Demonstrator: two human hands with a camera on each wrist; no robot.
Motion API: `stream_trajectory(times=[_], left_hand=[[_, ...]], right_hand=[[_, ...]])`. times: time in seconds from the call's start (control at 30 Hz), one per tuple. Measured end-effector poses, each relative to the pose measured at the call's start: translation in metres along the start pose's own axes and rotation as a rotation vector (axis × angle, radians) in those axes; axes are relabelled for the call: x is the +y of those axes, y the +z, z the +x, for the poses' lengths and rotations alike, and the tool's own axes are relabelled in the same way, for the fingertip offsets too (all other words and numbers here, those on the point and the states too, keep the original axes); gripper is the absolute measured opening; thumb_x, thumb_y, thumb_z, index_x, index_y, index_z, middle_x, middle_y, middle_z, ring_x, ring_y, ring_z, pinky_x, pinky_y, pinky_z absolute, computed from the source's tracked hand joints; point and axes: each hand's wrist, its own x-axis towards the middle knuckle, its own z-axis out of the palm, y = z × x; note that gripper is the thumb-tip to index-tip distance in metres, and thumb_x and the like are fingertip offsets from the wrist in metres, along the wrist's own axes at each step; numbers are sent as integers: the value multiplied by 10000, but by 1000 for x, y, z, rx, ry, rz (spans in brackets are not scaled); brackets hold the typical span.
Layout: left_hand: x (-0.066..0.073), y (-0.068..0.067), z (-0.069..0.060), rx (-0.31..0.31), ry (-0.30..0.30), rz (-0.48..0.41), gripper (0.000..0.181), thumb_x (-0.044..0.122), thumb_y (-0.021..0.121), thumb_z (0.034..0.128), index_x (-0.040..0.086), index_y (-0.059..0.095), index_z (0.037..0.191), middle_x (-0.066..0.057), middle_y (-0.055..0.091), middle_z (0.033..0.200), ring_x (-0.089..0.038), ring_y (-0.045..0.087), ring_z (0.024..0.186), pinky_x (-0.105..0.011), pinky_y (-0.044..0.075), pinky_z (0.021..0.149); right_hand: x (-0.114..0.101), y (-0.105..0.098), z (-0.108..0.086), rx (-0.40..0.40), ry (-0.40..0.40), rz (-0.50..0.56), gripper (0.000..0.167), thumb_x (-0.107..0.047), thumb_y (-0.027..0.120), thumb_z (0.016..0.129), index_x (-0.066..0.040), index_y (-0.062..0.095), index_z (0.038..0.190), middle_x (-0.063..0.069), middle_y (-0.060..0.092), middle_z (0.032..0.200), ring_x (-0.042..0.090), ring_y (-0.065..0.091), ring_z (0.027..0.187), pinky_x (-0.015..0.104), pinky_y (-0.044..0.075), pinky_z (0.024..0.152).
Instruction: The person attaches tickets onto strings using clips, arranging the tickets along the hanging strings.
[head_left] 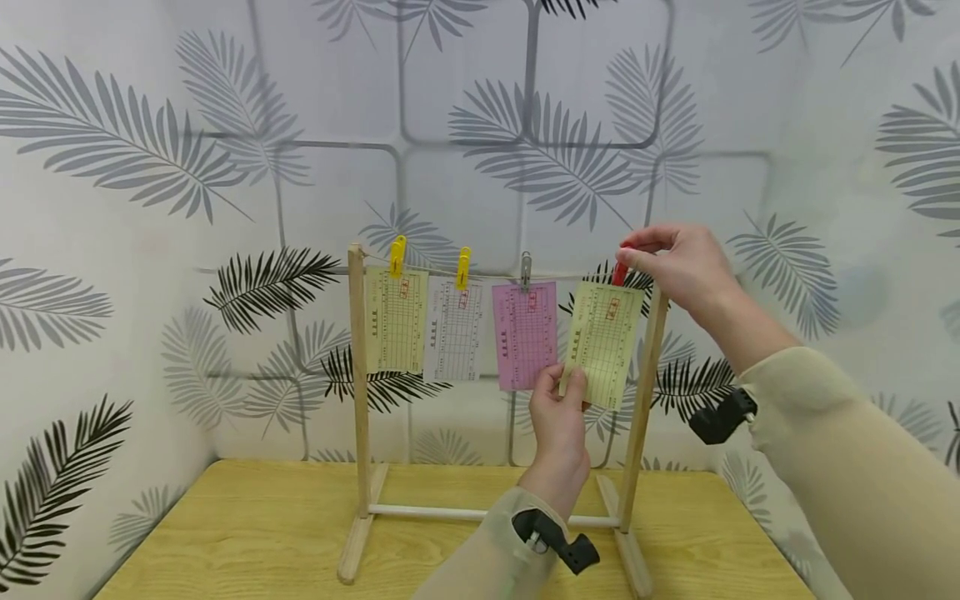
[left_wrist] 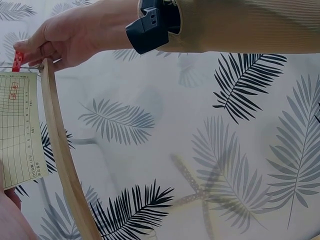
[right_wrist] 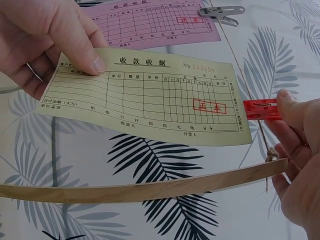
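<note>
My left hand (head_left: 558, 437) pinches the lower edge of a pale yellow receipt slip (head_left: 606, 346), thumb in front. At the slip's top edge, my right hand (head_left: 688, 271) pinches a red clothespin (head_left: 619, 273) between thumb and fingers. In the right wrist view the clothespin's tip meets the edge of the slip at the string (right_wrist: 235, 60). A pink receipt slip (head_left: 525, 333) hangs just left, under a grey metal clip (head_left: 526, 271). Further left, yellow clothespins (head_left: 397, 257) hold a white slip (head_left: 453, 333) and another yellow slip (head_left: 393, 321).
The string runs between two upright wooden posts (head_left: 360, 392) of a stand, joined low down by a white crossbar (head_left: 427, 512). The right post (left_wrist: 62, 150) rises close beside my right hand. The stand rests on a wood-grain table (head_left: 247, 533) before a leaf-patterned wall covering (head_left: 465, 75).
</note>
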Motion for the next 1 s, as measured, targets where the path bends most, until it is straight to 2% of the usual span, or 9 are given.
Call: stream_trajectory(times=[0.3,0.6,0.8,1.0], left_hand=[[-2,-3,0,9,-18,-18,77,131,718,1091,92,710,1158,-41,649,1177,-157,578,830,-314,519,821],[0,-2,-1,3,9,12,93,164,739,1083,96,705,1138,-43,614,1178,-167,592,813,-327,532,836],[1,-2,-2,-4,19,10,114,159,735,1085,79,699,1157,-43,599,1158,-159,573,824,-333,533,836],[0,-1,-2,-3,11,0,113,151,736,1083,76,689,1154,-35,571,1134,-160,561,820,-332,530,829]], right_hand=[[-3,0,-2,-17,6,-14,398,-387,752,1074,-75,756,1321,130,668,1331,285,489,1196,445,438,889],[-1,0,-3,-39,4,-25,388,-380,748,1079,-80,757,1324,129,667,1331,284,490,1180,447,431,887],[1,0,-3,-55,-5,-38,382,-375,746,1081,-79,759,1321,130,680,1270,275,508,1137,449,434,887],[4,-1,-3,-95,6,-35,475,-418,728,1085,-65,721,1402,160,679,1373,305,532,1255,478,444,983]])
